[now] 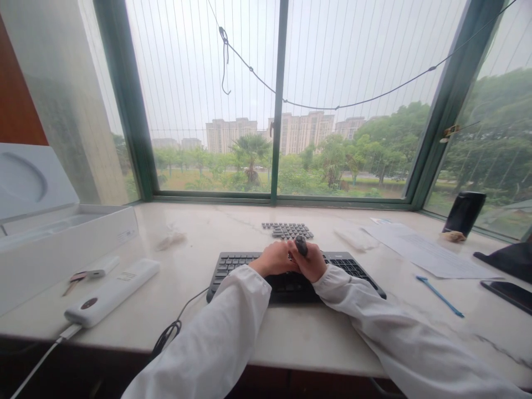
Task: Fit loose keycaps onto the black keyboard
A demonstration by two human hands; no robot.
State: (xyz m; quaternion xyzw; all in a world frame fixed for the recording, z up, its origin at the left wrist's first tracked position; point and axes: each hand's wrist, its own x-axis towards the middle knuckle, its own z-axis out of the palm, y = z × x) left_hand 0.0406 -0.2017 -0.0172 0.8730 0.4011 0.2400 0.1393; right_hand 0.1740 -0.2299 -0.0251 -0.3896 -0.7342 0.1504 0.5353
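Right hand [310, 265] closed around dark tool [301, 244] over black keyboard [233, 266], left hand [274, 259] curled beside it, grip indeterminable; loose keycaps [287, 230] just behind.

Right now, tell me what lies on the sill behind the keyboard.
Behind the keyboard lies a grid of loose grey keycaps. Both hands, left hand and right hand, cover its middle keys; the right grips a dark tool.

Bare marble lay open between keyboard [249, 265] and power bank [111, 292], loose keycaps [287, 230] crowded behind, blue pen [439, 296] and paper [424, 251] blocked the right.
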